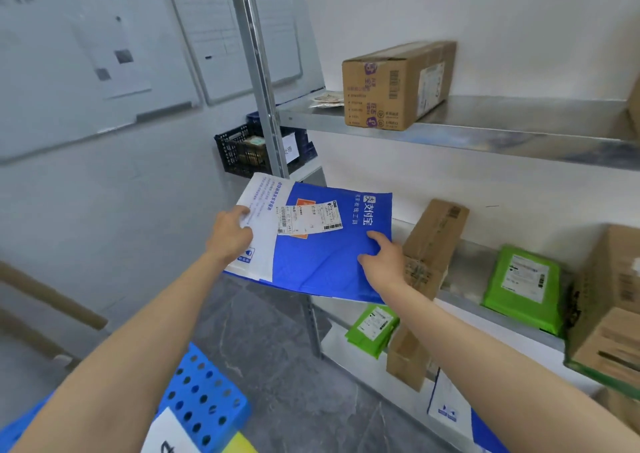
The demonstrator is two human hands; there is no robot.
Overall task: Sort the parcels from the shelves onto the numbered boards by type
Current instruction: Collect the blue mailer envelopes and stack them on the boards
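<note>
A flat blue and white mailer bag (311,258) with a shipping label hangs in the air in front of the metal shelves. My left hand (230,234) grips its white left edge. My right hand (382,264) pinches its blue right edge, thumb on top. A blue perforated board (204,400) with a white number sheet lies on the floor at bottom left, beside a yellow board corner (242,445).
The shelves (502,130) hold a long carton (398,85) on top, a narrow carton (433,248), a green bag (524,290) and stacked cartons (609,307) in the middle, and a green bag (372,324) below. A black crate (242,151) sits behind the shelf post. Whiteboards cover the left wall.
</note>
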